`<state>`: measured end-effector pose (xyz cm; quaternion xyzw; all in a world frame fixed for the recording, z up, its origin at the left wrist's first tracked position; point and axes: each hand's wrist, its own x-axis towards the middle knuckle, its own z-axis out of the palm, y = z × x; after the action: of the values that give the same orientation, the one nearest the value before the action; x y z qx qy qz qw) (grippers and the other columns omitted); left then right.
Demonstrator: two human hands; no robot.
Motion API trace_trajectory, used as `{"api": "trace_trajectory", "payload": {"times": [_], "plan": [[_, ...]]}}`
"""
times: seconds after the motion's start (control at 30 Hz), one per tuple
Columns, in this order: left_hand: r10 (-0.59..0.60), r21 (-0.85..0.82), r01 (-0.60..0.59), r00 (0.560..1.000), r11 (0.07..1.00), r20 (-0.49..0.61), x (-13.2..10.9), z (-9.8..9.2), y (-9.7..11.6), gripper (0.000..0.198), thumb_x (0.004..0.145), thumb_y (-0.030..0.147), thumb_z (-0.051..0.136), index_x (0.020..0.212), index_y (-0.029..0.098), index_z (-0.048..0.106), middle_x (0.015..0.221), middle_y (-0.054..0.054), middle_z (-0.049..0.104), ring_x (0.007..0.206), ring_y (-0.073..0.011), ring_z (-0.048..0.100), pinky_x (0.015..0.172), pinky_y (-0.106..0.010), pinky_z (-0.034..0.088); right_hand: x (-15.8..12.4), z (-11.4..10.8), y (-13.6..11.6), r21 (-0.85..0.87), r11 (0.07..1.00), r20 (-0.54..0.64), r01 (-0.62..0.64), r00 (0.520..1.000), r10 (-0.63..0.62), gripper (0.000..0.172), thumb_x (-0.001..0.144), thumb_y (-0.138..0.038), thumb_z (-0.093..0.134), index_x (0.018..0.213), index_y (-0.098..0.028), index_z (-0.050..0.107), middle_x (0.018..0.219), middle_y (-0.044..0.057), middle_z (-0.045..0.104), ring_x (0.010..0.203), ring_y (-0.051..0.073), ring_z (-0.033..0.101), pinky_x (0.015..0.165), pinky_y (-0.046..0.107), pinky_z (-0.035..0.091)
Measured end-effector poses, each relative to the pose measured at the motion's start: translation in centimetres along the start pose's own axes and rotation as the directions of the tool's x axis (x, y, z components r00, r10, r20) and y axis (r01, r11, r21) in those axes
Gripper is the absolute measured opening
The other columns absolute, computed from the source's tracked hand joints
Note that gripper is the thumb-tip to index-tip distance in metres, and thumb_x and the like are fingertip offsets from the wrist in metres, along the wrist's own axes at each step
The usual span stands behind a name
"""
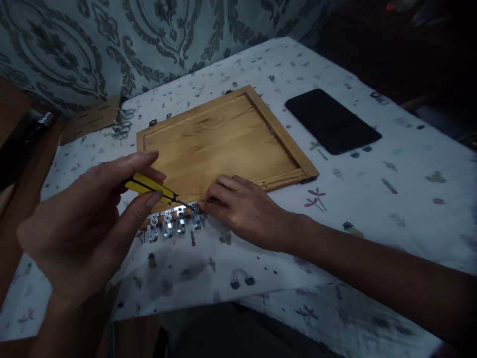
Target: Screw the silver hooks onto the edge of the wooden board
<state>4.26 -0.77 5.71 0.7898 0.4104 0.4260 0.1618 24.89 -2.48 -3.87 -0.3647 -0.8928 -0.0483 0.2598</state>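
Note:
My left hand (85,219) is closed around a yellow and black screwdriver (151,187). Its thin shaft slants down to the right, with the tip at the right end of a metal hook rail (168,214). Several silvery hooks hang from this rail, which lies along the near edge of a framed wooden board (212,141). At the rail's right end, my right hand (246,211) has its fingers curled, thumb and forefinger pinching right beside the screwdriver tip. Those fingers hide whatever small part may be between them, and the hand rests over the board's near edge.
A black tablet-like slab (331,122) lies right of the board. Behind, at the left, are a slotted cardboard piece (91,122) and a small pile of metal hooks (123,123). The patterned tablecloth (283,278) covers the table, against a wall with ornate wallpaper (160,35).

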Motion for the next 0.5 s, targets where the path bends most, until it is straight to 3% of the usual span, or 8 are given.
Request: {"api": "trace_trajectory", "payload": {"times": [0.2, 0.33, 0.5], "plan": [[0.198, 0.044, -0.198, 0.98, 0.979, 0.001, 0.11, 0.53, -0.88, 0.046, 0.071, 0.014, 0.079, 0.112, 0.033, 0.072, 0.096, 0.002, 0.072, 0.083, -0.018, 0.067, 0.074, -0.035, 0.053, -0.05, -0.14, -0.01, -0.004, 1.0, 0.011, 0.003, 1.0, -0.003, 0.018, 0.095, -0.015, 0.052, 0.106, -0.01, 0.067, 0.097, 0.01, 0.062, 0.091, 0.022, 0.045, 0.075, 0.035, 0.038], [0.127, 0.099, -0.125, 0.992, 0.987, -0.023, -0.15, 0.28, -0.65, 0.042, 0.073, 0.016, 0.077, 0.111, 0.034, 0.072, 0.098, 0.002, 0.071, 0.081, -0.0181, 0.066, 0.071, -0.036, 0.052, -0.12, 0.08, 0.07, -0.001, 1.0, -0.004, 0.017, 1.0, -0.017, 0.018, 0.094, -0.014, 0.054, 0.107, -0.01, 0.066, 0.098, 0.011, 0.062, 0.092, 0.022, 0.045, 0.075, 0.035, 0.038], [0.025, -0.006, -0.025, 1.0, 1.0, -0.01, -0.35, 0.02, -0.32, 0.042, 0.073, 0.018, 0.078, 0.112, 0.034, 0.071, 0.097, 0.002, 0.072, 0.085, -0.02, 0.069, 0.078, -0.038, 0.06, -0.22, 0.16, 0.12, 0.006, 1.0, -0.024, 0.016, 1.0, -0.015, 0.018, 0.094, -0.014, 0.055, 0.107, -0.009, 0.067, 0.097, 0.01, 0.062, 0.093, 0.023, 0.045, 0.076, 0.035, 0.038]]}}
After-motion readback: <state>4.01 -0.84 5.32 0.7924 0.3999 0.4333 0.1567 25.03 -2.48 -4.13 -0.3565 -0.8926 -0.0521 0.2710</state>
